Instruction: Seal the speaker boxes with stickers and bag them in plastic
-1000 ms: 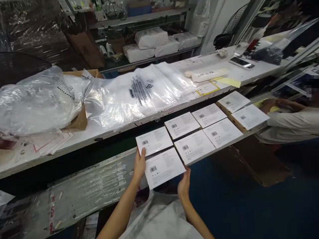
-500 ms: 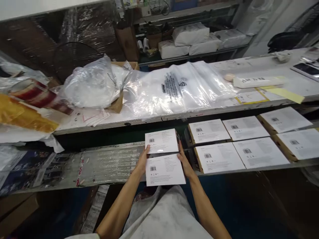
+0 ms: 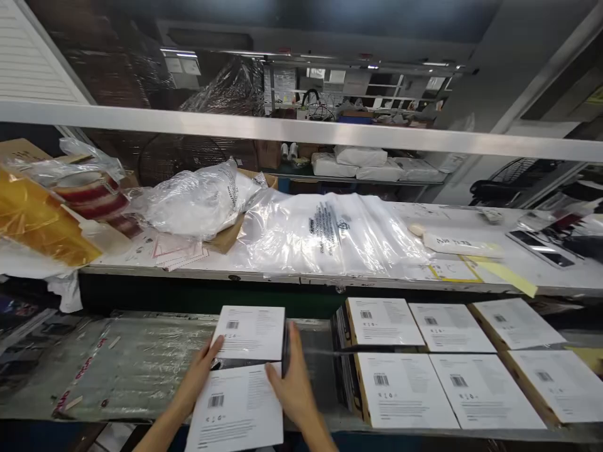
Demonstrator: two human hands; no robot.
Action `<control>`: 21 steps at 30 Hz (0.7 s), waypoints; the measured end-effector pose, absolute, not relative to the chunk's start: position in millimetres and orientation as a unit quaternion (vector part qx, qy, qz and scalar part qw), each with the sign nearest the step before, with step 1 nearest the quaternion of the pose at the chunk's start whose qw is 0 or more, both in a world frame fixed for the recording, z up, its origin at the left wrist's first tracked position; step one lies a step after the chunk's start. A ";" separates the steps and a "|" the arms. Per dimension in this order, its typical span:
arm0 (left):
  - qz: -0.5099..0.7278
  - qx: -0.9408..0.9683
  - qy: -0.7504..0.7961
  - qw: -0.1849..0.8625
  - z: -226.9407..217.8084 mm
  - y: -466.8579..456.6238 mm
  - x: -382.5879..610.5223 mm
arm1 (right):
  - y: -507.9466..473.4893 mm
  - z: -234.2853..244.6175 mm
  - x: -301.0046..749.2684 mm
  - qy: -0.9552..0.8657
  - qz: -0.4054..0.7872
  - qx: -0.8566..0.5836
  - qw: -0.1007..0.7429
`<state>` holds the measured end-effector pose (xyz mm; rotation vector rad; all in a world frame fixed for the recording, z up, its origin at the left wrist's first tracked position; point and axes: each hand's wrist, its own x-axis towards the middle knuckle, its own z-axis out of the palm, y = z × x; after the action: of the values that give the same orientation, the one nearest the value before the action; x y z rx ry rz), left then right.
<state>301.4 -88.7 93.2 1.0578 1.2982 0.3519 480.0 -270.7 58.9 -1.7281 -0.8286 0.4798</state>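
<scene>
Two white printed boxes lie one behind the other between my hands: a far white box (image 3: 250, 333) and a near white box (image 3: 239, 408), both with barcodes on top. My left hand (image 3: 198, 376) grips them from the left, its thumb and fingertip at the gap between them. On the other side my right hand (image 3: 296, 380) presses along their right edges, with the thumb over the near box's top and the fingers stretched along the far box's side. The near box's front edge runs to the bottom of the view.
Several more white boxes (image 3: 405, 389) stand in two rows at the right. A plastic-covered surface (image 3: 155, 364) stretches left. On the raised shelf lie clear printed bags (image 3: 325, 232), a bundle of plastic (image 3: 198, 198), yellow film (image 3: 42, 220) and a tape roll (image 3: 87, 194). A metal bar (image 3: 301, 130) crosses above.
My hands and the two boxes have shifted left, away from the rows at the right, onto the plastic-covered surface. The camera view has tilted up.
</scene>
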 end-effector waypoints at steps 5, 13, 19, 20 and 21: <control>0.251 0.604 0.519 0.550 107.6 -97.0 318.0 | -222.0 199.9 581.1 -0.458 0.020 -0.706 0.539; 0.396 0.746 0.419 0.335 187.5 -47.8 349.0 | -75.0 229.9 630.5 -0.584 0.056 -0.772 0.245; 0.340 0.763 0.336 0.435 240.8 20.1 422.4 | -76.1 252.2 655.2 -0.503 0.019 -0.804 0.316; 0.332 0.761 0.321 0.455 244.4 26.1 432.4 | -77.1 256.4 659.4 -0.482 0.006 -0.810 0.334; 0.326 0.761 0.312 0.466 246.6 30.6 441.3 | -77.8 259.1 662.5 -0.456 -0.010 -0.815 0.358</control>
<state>441.3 30.6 246.6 1.8684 0.7649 0.8007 662.5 -77.8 259.1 -2.1017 -1.1768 -0.0266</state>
